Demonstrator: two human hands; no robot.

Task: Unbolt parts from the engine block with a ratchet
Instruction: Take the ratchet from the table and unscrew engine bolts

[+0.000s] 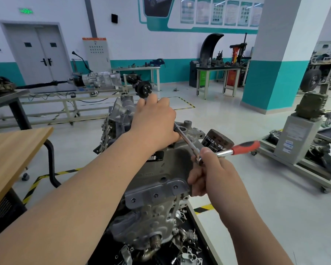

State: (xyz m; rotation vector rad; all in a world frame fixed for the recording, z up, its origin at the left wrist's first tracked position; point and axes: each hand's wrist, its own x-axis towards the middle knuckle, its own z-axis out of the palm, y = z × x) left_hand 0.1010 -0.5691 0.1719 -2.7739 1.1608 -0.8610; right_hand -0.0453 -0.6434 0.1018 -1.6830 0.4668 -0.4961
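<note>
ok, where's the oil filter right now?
Head view, right of centre: the oil filter sticks out from the right side of the engine block, just beyond the right hand and behind the red handle of the ratchet.

This is an automotive training workshop: an engine block (pixel 172 165) at 6 o'clock, a gearbox with driveshaft (pixel 97 79) on a display frame (pixel 65 101) at 10, a tyre changer (pixel 238 50) behind a workbench (pixel 218 68) at 1, instruction posters (pixel 218 11) at 12, and hazard tape (pixel 34 185) on the floor (pixel 237 121) at 8.
</note>
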